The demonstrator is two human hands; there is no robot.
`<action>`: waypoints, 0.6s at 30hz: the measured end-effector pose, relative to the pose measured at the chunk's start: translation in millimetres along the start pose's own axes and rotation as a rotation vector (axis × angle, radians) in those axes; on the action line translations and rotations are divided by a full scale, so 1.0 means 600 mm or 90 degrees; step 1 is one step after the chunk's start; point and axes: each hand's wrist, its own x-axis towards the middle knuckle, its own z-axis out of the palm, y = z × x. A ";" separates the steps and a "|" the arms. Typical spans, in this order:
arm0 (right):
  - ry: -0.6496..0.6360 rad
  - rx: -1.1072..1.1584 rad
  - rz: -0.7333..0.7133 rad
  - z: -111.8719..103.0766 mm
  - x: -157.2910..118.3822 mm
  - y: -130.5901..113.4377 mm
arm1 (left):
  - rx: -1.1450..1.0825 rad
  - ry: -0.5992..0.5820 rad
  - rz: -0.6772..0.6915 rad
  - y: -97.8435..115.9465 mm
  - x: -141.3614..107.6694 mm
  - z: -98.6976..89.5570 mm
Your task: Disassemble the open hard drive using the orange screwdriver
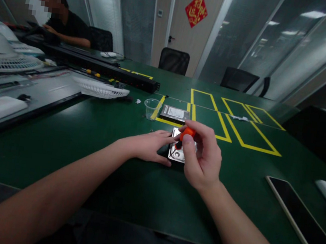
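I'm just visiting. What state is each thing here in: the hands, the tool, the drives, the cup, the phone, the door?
Left hand: spread, against the nearer drive
Right hand: closed around the screwdriver
Screwdriver: tilted, tip down towards the nearer drive
Nearer drive: flat, silver face up
Farther drive: flat, label up
Plastic cup: upright
Phone: flat, screen dark
Door: shut

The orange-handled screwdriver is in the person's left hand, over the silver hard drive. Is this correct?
Not the left hand: the head view shows the orange-handled screwdriver in the right hand, over the silver hard drive.
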 end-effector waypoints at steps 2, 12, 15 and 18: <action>0.000 -0.002 -0.001 0.000 0.001 0.000 | -0.001 -0.001 -0.002 0.001 0.000 0.000; 0.008 0.005 -0.014 0.003 0.001 0.007 | 0.006 -0.005 -0.029 0.011 0.000 -0.006; 0.005 0.000 -0.012 0.003 0.000 0.007 | 0.006 -0.005 -0.022 0.009 0.001 -0.004; 0.002 -0.004 -0.009 0.002 0.000 0.006 | 0.009 -0.003 -0.007 0.006 0.001 -0.002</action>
